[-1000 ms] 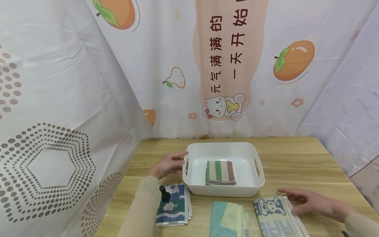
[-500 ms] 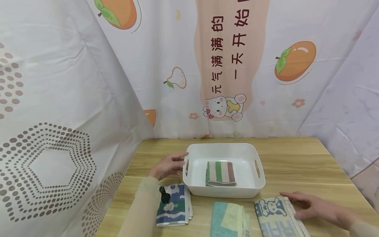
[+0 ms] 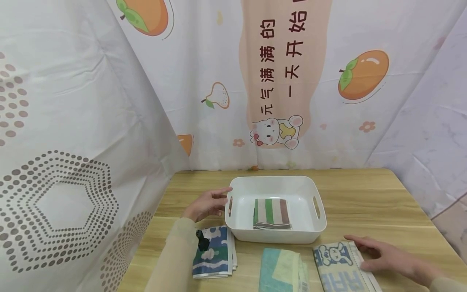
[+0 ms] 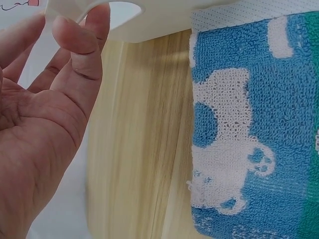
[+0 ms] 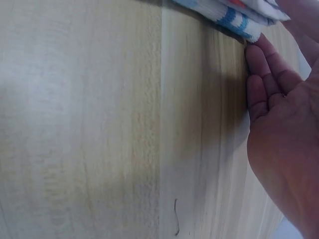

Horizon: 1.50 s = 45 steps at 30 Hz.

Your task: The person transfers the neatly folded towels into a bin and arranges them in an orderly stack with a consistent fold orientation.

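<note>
A white plastic basket point(image 3: 275, 236) stands mid-table with a folded striped towel point(image 3: 271, 213) inside. My left hand point(image 3: 208, 204) holds its left end by the rim at the handle slot; the left wrist view shows thumb and fingers about the rim point(image 4: 62, 11). Under my left forearm lies a folded blue towel with white figures point(image 3: 213, 253), large in the left wrist view. My right hand point(image 3: 379, 255) is at the right edge of a folded bear-print towel point(image 3: 337, 263). In the right wrist view its fingertips point(image 5: 256, 59) touch the table beside that towel's edge point(image 5: 224, 17).
Between the blue and bear-print towels lies a folded teal and yellow towel point(image 3: 281, 269), cut off by the frame's bottom. The wooden table point(image 3: 368, 202) backs onto a printed curtain point(image 3: 215, 61). A short dark thread point(image 5: 176, 217) lies on the wood.
My right hand has shifted slightly nearer the bear-print towel's edge since a second ago, then stays about the same. The left hand, basket and towels keep their places.
</note>
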### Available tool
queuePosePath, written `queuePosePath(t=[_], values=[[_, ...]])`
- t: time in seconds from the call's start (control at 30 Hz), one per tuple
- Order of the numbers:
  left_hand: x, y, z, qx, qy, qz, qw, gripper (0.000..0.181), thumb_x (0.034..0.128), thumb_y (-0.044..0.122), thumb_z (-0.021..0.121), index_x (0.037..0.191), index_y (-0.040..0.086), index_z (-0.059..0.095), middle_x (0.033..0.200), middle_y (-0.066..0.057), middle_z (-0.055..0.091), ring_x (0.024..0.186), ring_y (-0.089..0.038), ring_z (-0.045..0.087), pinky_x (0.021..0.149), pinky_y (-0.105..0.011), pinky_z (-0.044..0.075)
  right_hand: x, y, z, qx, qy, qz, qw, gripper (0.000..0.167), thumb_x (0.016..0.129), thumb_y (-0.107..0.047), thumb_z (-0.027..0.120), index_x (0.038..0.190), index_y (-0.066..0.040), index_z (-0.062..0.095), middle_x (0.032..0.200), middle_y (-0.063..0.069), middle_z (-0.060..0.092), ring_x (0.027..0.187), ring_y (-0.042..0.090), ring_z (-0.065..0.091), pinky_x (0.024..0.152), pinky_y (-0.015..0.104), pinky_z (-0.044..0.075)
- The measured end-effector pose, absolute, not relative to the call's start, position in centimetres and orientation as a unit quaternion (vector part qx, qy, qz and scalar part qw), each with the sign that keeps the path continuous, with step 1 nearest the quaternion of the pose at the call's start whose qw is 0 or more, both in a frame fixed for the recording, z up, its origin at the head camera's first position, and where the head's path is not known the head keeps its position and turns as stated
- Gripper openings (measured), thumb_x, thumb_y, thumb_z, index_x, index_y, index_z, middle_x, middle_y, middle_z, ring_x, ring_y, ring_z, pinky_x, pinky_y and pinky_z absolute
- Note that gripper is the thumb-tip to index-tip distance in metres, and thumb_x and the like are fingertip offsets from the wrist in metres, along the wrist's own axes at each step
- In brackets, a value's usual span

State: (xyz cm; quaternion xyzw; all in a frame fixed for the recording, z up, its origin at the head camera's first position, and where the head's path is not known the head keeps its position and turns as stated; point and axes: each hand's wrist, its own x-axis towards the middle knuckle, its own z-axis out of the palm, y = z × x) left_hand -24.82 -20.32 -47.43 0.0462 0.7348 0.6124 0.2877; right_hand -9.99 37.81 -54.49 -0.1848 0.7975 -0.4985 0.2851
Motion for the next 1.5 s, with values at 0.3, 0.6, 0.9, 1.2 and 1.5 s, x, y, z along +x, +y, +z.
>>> queuePosePath(t=[0.3,0.6,0.9,1.2,1.5], values=[[-24.9,-20.2,-47.2,0.054,0.740,0.607,0.285,0.052,0.1012,0.017,0.066,0.151,0.024,0.053,0.130,-0.015,0.063,0.099,-0.028,0.070,0.074,-0.030,0.059,-9.4,36.7,-54.1,-0.176,0.826,-0.466,0.265,0.065,0.101,-0.020,0.065,0.159,-0.019,0.037,0.146,0.008,0.047,0.117,-0.011,0.044,0.089,0.017,0.043],[-24.8,-20.1,-46.9,0.059,0.743,0.603,0.285,0.052,0.1013,0.016,0.065,0.151,0.024,0.053,0.130,-0.014,0.062,0.100,-0.028,0.070,0.075,-0.031,0.059,-9.3,36.2,-55.2,-0.226,0.842,-0.454,0.182,0.050,0.099,-0.014,0.067,0.146,-0.012,0.052,0.131,-0.022,0.051,0.112,-0.013,0.043,0.087,0.015,0.042],[-24.8,-20.2,-47.0,0.061,0.745,0.601,0.283,0.052,0.1013,0.018,0.066,0.151,0.024,0.053,0.130,-0.014,0.063,0.100,-0.028,0.070,0.077,-0.032,0.060,-9.3,36.1,-55.6,-0.227,0.841,-0.455,0.183,0.045,0.099,-0.013,0.067,0.142,-0.009,0.054,0.127,-0.024,0.052,0.107,-0.012,0.043,0.084,0.014,0.042],[-24.6,-20.2,-46.9,0.059,0.745,0.602,0.282,0.052,0.1014,0.018,0.065,0.151,0.024,0.053,0.131,-0.013,0.063,0.100,-0.029,0.069,0.078,-0.032,0.060,-9.4,35.8,-55.6,-0.243,0.842,-0.449,0.175,0.045,0.098,-0.013,0.069,0.139,-0.002,0.055,0.126,-0.019,0.057,0.106,-0.010,0.046,0.082,0.014,0.043],[-24.6,-20.3,-47.2,0.053,0.746,0.601,0.281,0.052,0.1011,0.018,0.066,0.151,0.025,0.053,0.132,-0.013,0.063,0.100,-0.029,0.069,0.079,-0.032,0.060,-9.6,35.5,-55.9,-0.274,0.861,-0.408,0.132,0.044,0.094,-0.014,0.073,0.134,-0.002,0.058,0.127,-0.015,0.060,0.110,-0.010,0.048,0.084,0.013,0.043]])
